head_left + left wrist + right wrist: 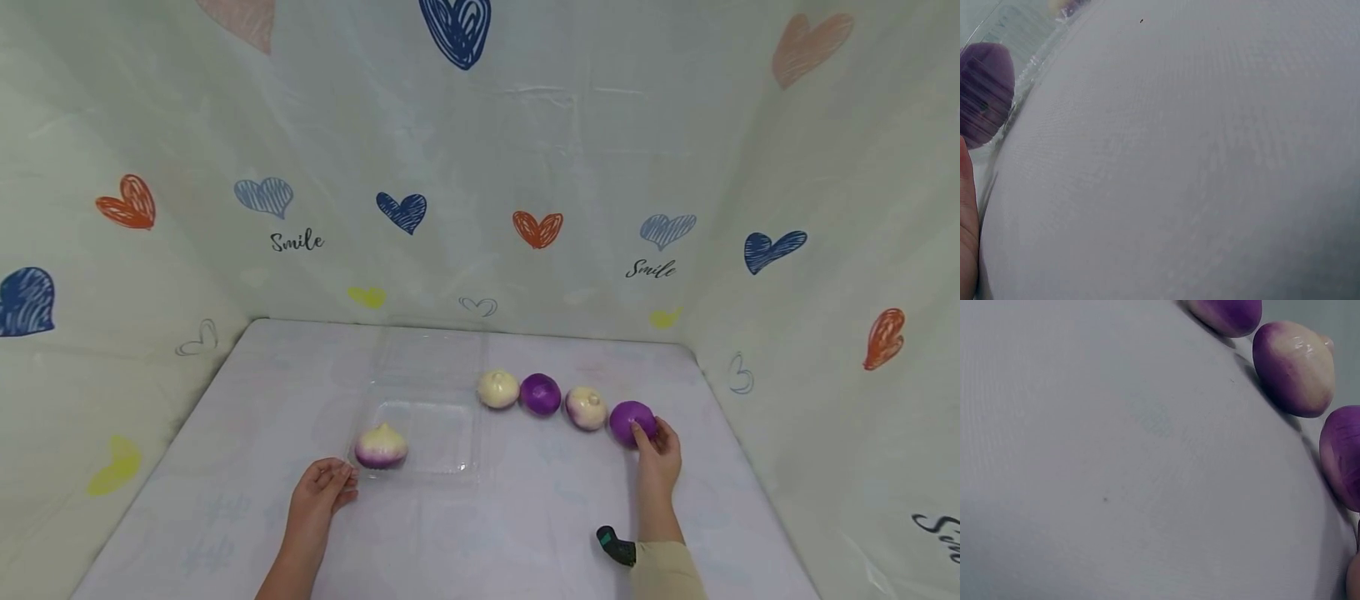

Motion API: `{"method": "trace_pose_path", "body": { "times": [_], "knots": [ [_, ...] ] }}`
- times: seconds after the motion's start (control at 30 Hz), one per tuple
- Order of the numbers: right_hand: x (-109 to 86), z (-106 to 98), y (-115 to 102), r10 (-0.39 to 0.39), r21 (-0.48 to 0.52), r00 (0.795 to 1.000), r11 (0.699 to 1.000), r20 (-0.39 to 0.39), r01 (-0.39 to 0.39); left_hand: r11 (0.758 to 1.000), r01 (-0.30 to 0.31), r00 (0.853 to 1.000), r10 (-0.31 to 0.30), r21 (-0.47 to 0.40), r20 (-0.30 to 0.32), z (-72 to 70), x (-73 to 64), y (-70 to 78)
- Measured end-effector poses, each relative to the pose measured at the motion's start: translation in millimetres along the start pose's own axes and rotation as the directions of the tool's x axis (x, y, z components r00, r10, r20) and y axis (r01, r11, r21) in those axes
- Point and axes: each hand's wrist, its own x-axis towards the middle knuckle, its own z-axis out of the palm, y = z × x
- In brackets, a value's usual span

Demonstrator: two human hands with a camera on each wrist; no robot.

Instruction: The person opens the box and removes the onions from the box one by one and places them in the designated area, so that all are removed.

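A clear plastic clamshell container [442, 477] lies with its lid folded back, and one onion [381, 447], cream on top and purple below, sits in its front left part. My left hand [318, 500] pinches the container's front left corner with curled fingers. Over on the right, my right hand [660, 458] grips a purple onion [628, 419] between thumb and fingers, at the end of a row on the table. In the right wrist view the gripped onion [1342, 456] shows at the right edge, with only a sliver of the hand visible.
Left of the gripped onion the row continues with a cream and purple onion [586, 408], a purple onion [541, 394] and a pale onion [498, 389] close by the container. A white cloth covers the table [525, 542]. Heart-patterned curtains [585, 167] stand around its back and sides.
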Motion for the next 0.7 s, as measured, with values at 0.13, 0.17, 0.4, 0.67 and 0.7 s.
{"method": "trace_pose_path", "body": {
  "times": [0.13, 0.17, 0.4, 0.67, 0.7],
  "knots": [
    [-1.4, 1.4, -0.6, -0.011, -0.014, 1.0, 1.0, 0.027, 0.011, 1.0, 0.015, 1.0, -0.015, -0.002, -0.008, -0.4, 0.7, 0.0],
    [-2.1, 1.5, -1.0, -0.013, -0.018, 0.999, 1.0, 0.034, 0.014, 1.0, 0.017, 1.0, -0.017, -0.002, -0.01, -0.3, 0.8, 0.1],
    [-0.1, 3.5, 0.2, -0.04, -0.05, 0.997, 0.998, 0.072, 0.044, 1.0, 0.019, 1.0, -0.019, 0.007, -0.016, 0.0, 0.7, 1.9],
    [0.5, 6.0, 3.9, -0.078, -0.124, 0.996, 0.989, 0.032, 0.081, 1.0, 0.006, 1.0, -0.006, 0.004, -0.015, 1.0, -0.7, 1.5],
    [0.8, 5.7, 4.5, -0.076, -0.123, 0.997, 0.989, 0.028, 0.079, 1.0, 0.001, 1.0, 0.0, 0.002, -0.013, 1.1, -1.0, 1.2]
  ]
}}
